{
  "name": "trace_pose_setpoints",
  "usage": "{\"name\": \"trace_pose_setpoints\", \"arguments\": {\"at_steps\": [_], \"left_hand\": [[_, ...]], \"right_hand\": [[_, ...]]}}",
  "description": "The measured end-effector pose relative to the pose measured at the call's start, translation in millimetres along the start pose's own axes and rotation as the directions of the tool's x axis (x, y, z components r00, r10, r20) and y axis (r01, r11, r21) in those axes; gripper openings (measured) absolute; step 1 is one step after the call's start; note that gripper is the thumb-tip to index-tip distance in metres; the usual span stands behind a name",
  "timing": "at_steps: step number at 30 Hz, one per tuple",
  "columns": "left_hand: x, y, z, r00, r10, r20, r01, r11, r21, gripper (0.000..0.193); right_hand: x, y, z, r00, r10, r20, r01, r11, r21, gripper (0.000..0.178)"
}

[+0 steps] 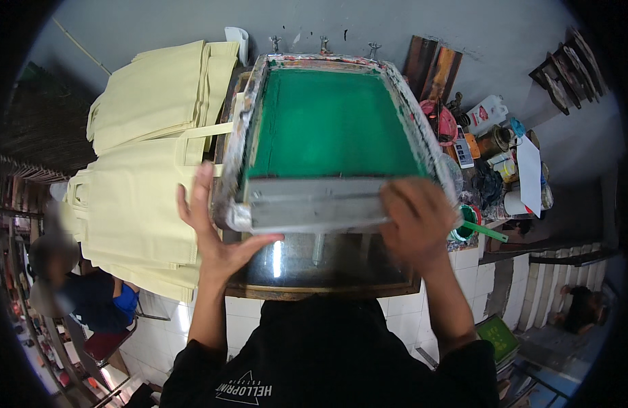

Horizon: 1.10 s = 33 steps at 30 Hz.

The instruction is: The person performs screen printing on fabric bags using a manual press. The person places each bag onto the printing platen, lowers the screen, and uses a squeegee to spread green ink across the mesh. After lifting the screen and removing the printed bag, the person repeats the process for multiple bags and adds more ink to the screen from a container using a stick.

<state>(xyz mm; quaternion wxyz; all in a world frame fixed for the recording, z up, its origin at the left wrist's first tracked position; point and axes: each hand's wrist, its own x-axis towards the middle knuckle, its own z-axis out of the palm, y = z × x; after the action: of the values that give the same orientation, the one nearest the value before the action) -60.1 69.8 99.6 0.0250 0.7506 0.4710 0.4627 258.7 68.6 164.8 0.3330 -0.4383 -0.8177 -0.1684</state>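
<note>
A screen printing frame [236,160] with a tape-wrapped, ink-smeared rim lies in front of me, its mesh coated green [334,122]. Across the near end of the mesh stretches a wide grey squeegee [314,198]. My right hand [416,217], a little blurred, has its fingers curled round the squeegee's right end. By the near left corner of the frame is my left hand [215,238], open, thumb and fingers spread, holding nothing. Below the frame shows a dark glass-topped table [307,262] with a wooden edge.
Pale yellow fabric bags [140,197] are stacked at left. At right, a cluttered bench holds a green ink tub [466,224] with a green stick [487,232], a phone [463,146] and a white jug [487,113]. Clamps [324,45] line the far side. One person [96,296] sits at left.
</note>
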Motion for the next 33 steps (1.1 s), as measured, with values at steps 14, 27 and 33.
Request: {"name": "trace_pose_setpoints", "arguments": {"at_steps": [14, 27, 33], "left_hand": [[44.8, -96.1, 56.7, 0.704, -0.571, 0.422, 0.207, 0.734, 0.647, 0.065], [77.0, -209.7, -194.4, 0.636, -0.717, 0.286, 0.687, 0.694, 0.213, 0.024], [45.3, -291.7, -347.4, 0.815, -0.469, -0.339, 0.473, 0.202, 0.857, 0.050]], "right_hand": [[223.5, 76.5, -58.2, 0.986, 0.108, -0.127, -0.124, 0.984, -0.124, 0.035], [276.7, 116.5, -53.5, 0.986, 0.152, -0.072, -0.141, 0.979, 0.145, 0.031], [300.9, 134.4, -43.4, 0.980, 0.185, -0.073, -0.185, 0.983, 0.010, 0.030]]}}
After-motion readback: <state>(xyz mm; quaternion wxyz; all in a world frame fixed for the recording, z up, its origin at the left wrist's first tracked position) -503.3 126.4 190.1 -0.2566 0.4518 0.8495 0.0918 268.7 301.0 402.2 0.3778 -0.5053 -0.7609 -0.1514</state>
